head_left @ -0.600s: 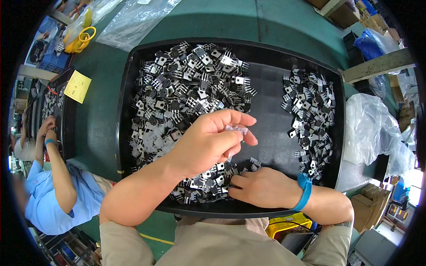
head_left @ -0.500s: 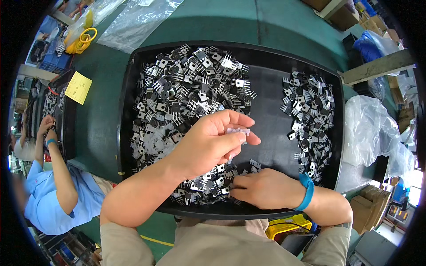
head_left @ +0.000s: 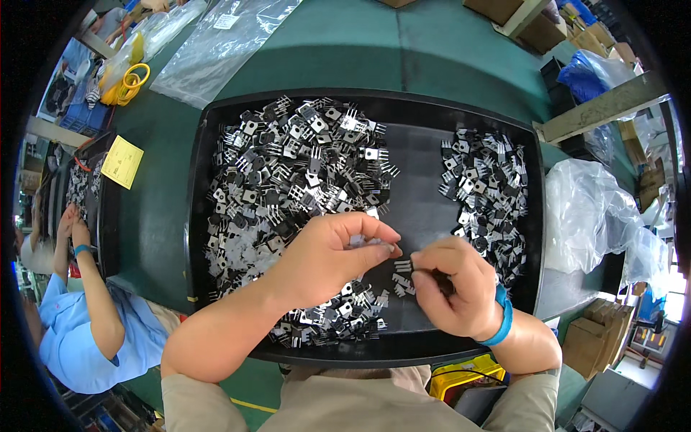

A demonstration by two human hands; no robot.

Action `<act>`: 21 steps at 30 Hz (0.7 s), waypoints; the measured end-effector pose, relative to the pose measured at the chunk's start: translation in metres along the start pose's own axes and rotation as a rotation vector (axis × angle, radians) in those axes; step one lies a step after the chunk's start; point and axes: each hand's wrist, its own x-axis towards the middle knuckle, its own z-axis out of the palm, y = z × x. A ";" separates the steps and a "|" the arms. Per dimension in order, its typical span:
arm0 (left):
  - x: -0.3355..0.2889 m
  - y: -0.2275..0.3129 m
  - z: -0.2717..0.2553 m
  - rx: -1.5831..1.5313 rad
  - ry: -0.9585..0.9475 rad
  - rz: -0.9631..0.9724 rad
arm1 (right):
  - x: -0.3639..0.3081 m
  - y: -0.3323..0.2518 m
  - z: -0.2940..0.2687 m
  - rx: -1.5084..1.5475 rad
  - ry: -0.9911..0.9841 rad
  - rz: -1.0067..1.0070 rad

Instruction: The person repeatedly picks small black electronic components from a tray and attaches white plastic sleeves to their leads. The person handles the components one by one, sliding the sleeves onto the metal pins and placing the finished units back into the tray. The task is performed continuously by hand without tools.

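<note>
A black tray (head_left: 415,155) in front of me holds small three-legged transistors with black bodies and metal tabs. The large heap of transistors (head_left: 295,158) fills its left side, and a smaller heap (head_left: 486,180) lies along the right. My left hand (head_left: 335,252) is closed around several small whitish plastic pieces (head_left: 358,241), held between thumb and fingers above the tray. Close by on the right, my right hand (head_left: 457,288) is curled, its thumb and index finger around a small transistor (head_left: 411,265). A few transistors (head_left: 400,284) lie beneath, between the hands.
Small whitish plastic pieces (head_left: 248,248) lie among the left heap. A clear plastic bag (head_left: 223,50) lies behind the tray, and crumpled clear plastic (head_left: 590,216) stands to the right. At left are a yellow paper card (head_left: 122,162) and a co-worker in a blue shirt (head_left: 101,324).
My right hand has lifted from the tray's near part and moved up and right, fingers now curled near the left hand. The view has shifted slightly; the left hand keeps its plastic pieces.
</note>
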 end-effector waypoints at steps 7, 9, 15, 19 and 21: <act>0.001 -0.009 0.004 0.149 -0.008 0.085 | 0.001 0.005 0.005 -0.097 0.050 -0.027; -0.001 -0.003 0.004 0.192 -0.022 0.044 | 0.000 0.004 0.005 -0.100 0.036 -0.019; -0.002 -0.002 0.004 0.218 -0.020 0.053 | 0.000 0.004 0.004 -0.112 -0.007 -0.030; -0.002 -0.007 0.004 0.265 -0.002 0.106 | 0.000 0.004 0.006 -0.101 -0.032 -0.001; -0.001 -0.009 0.005 0.260 0.015 0.132 | -0.001 0.005 0.007 -0.103 -0.035 0.018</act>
